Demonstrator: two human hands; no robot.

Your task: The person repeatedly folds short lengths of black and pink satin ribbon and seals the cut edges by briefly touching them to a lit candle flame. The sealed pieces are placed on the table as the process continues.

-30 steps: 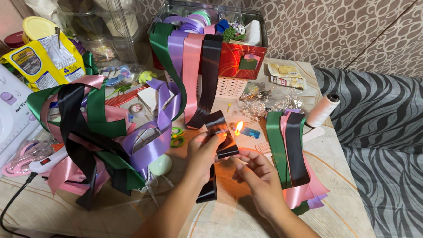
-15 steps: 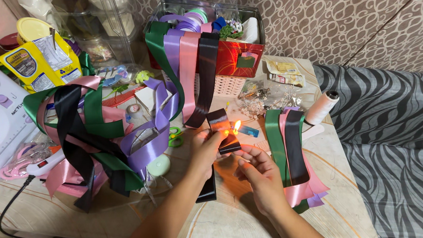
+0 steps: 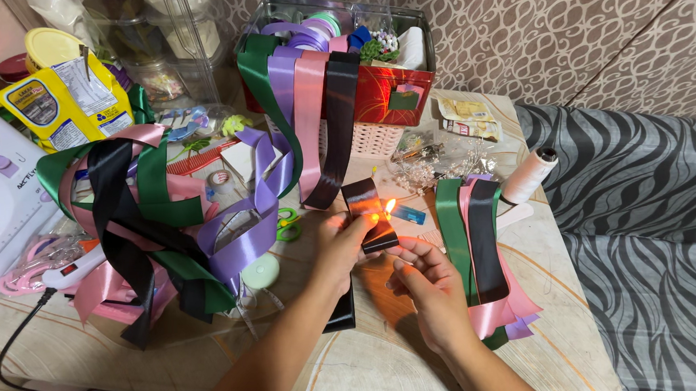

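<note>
Centrally, two hands with black ribbon at a flame, on a cluttered craft table.
Table point(image 3: 357, 362), marbled, fills the frame; ribbon tangle point(image 3: 151, 222), green, black, pink and purple, at left; red tin point(image 3: 394, 90) draped with ribbons, upper centre; cut strips point(image 3: 477, 244) at right; thread spool point(image 3: 529, 176) beside them. Left hand point(image 3: 336, 248) pinches the black ribbon point(image 3: 369, 214), fingers closed on it, mid-frame. Right hand point(image 3: 428, 282) is curled closed below the flame point(image 3: 390, 207); what it grips is hidden.
</note>
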